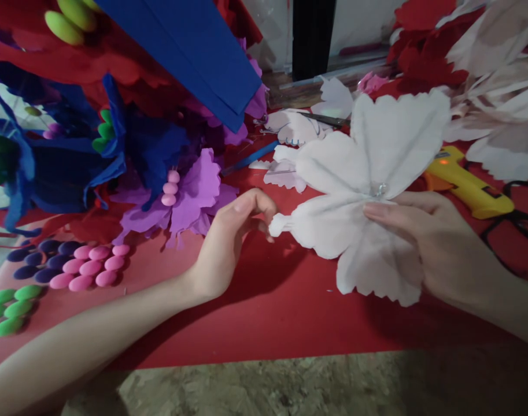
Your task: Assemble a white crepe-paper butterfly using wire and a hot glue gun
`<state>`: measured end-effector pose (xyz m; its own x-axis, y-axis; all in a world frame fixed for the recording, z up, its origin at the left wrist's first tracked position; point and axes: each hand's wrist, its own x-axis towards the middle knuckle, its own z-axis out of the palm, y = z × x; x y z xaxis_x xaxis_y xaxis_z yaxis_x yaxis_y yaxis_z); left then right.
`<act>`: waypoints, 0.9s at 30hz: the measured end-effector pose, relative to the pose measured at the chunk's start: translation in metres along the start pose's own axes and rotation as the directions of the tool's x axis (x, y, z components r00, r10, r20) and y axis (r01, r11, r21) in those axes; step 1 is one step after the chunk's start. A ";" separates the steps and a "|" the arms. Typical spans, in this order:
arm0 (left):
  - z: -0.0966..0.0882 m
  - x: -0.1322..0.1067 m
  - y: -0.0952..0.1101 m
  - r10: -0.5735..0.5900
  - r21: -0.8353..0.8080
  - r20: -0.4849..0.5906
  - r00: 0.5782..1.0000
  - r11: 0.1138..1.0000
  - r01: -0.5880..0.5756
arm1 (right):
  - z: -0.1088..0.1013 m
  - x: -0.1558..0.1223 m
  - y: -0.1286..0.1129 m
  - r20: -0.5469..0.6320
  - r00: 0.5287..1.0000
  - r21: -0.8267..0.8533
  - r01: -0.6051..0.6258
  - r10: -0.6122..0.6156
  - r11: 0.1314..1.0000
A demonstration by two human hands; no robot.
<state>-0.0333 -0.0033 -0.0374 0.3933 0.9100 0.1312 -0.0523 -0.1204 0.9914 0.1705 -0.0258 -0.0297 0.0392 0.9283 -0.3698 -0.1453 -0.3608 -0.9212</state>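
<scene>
My right hand (437,237) holds a white butterfly-like flower shape (333,214) with scalloped edges, pinching its middle between thumb and fingers. A small clear or wire loop (380,189) sits at the centre of the white shape, close to my right thumb. Grey shading lines run along its petals. My left hand (233,237) is at the narrow left tip of the shape, its fingers loosely curled and the thumb apart from the tip. Whether those fingers touch the tip cannot be made out.
A yellow glue gun (476,185) with a lit orange spot and black-framed glasses (517,222) lie at right. Blue (155,144) and purple flowers (189,196) crowd the left. Pink beads (90,267) rest on the red table (264,329). White cut pieces (296,127) lie behind.
</scene>
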 end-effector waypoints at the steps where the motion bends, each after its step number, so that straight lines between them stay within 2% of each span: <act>1: 0.001 0.000 -0.001 -0.017 -0.023 0.014 1.000 1.000 0.017 | 0.000 0.000 0.001 0.014 1.000 0.003 0.000 0.000 1.000; 4: 0.005 0.000 0.001 -0.051 -0.022 0.171 0.984 0.998 0.056 | -0.001 -0.001 0.005 0.091 0.996 -0.015 0.004 -0.003 1.000; 6: 0.009 0.000 0.003 -0.059 0.016 0.303 0.951 0.998 0.057 | -0.002 -0.001 0.008 0.166 0.986 -0.042 0.019 -0.012 0.999; 8: 0.012 0.000 0.005 -0.060 0.030 0.357 0.932 0.998 0.052 | -0.001 -0.001 0.010 0.238 0.971 -0.074 0.034 -0.015 0.997; 15: 0.014 -0.004 -0.001 -0.092 -0.019 0.206 0.974 0.995 0.098 | 0.004 -0.002 0.015 0.385 0.920 -0.089 -0.043 0.074 0.995; 21: 0.011 -0.005 -0.002 -0.083 -0.081 0.156 0.984 0.992 0.096 | 0.002 -0.001 0.018 0.340 0.939 -0.050 -0.043 0.058 0.998; 27: 0.010 -0.005 -0.006 -0.093 -0.168 0.093 0.991 0.980 0.107 | -0.001 0.000 0.020 0.352 0.934 -0.043 -0.039 0.052 0.998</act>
<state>-0.0257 -0.0106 -0.0438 0.4797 0.8766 0.0381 -0.1631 0.0465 0.9855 0.1682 -0.0329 -0.0484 -0.3194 0.8804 -0.3506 -0.1040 -0.4003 -0.9105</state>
